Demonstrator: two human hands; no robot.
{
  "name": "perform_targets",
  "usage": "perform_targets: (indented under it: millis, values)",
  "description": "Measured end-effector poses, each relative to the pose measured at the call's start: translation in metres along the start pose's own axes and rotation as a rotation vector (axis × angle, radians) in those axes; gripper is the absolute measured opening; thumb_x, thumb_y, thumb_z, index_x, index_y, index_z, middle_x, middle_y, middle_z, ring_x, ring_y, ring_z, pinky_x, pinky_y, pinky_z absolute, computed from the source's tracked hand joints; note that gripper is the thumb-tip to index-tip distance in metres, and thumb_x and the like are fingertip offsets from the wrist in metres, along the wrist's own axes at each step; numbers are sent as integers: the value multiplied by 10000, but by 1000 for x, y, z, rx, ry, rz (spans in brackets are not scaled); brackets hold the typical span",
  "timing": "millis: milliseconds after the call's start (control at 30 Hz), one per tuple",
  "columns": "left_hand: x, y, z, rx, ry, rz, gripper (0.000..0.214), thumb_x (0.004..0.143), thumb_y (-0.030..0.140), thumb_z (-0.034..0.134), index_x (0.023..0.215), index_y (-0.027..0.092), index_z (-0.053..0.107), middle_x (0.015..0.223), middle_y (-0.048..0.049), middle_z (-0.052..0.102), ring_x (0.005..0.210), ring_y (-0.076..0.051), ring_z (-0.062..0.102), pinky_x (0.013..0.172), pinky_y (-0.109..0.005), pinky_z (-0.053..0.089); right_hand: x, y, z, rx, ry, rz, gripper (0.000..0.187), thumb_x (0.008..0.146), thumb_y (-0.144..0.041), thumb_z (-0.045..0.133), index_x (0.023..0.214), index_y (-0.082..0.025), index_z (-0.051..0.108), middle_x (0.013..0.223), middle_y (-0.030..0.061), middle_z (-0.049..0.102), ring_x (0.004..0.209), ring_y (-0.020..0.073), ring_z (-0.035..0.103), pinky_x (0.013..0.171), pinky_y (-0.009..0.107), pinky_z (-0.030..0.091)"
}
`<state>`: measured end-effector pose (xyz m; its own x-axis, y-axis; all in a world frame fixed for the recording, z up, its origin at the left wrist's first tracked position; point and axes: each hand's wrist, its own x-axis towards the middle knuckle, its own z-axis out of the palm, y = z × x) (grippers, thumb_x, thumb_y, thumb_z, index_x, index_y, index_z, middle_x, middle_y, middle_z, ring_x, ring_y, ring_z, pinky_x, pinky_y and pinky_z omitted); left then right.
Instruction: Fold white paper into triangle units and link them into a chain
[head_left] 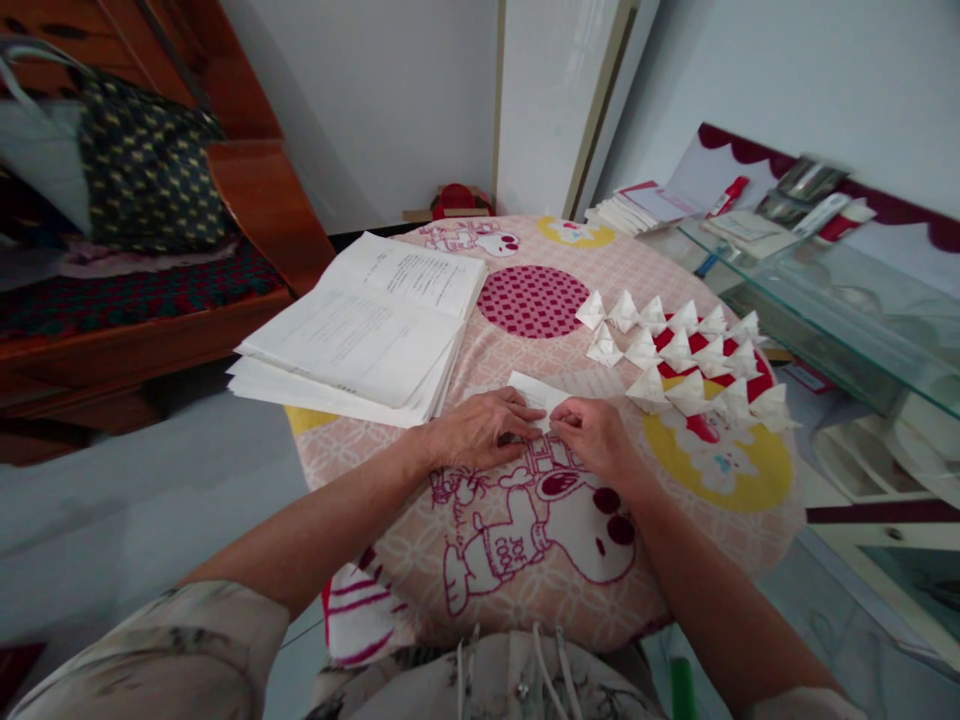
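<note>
At the fingers of the left hand [487, 428] and right hand [596, 432], a small white paper [535, 389] is being handled: pinched by the right; whether gripped or merely pressed by the left cannot be told. Rightward, rows of folded pieces [679, 352] are already shaped; leftward, stacked sheets [360, 325] are left flat.

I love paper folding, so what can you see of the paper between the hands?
The white paper looks thin, with straight edges and faint grey marks. It lies on the patterned tablecloth. The left hand and right hand touch its near part, hiding some of it, so I can't tell its whole shape.
</note>
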<state>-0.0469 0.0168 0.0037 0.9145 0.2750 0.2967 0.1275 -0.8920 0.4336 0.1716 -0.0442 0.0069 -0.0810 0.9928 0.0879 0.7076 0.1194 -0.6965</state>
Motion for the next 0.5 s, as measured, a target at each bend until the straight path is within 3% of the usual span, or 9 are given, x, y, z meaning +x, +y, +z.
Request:
perform_targets:
  millis: [233, 500]
  values:
    - [3, 4, -4, 8, -15, 33, 188, 891, 156, 608, 1005, 173, 757, 1301, -98, 689, 1069, -235, 630, 962, -388, 497, 5, -11, 8, -246, -22, 80, 113, 759, -124, 660, 811, -208, 715, 674, 25, 687, 611, 173, 575, 584, 285, 352]
    - [1, 2, -1, 22, -16, 3, 238, 898, 202, 613, 1081, 177, 763, 1298, -116, 689, 1091, -247, 627, 962, -396, 506, 8, -6, -9, -305, -31, 152, 79, 768, -142, 648, 784, -192, 707, 674, 23, 676, 623, 155, 561, 592, 265, 331]
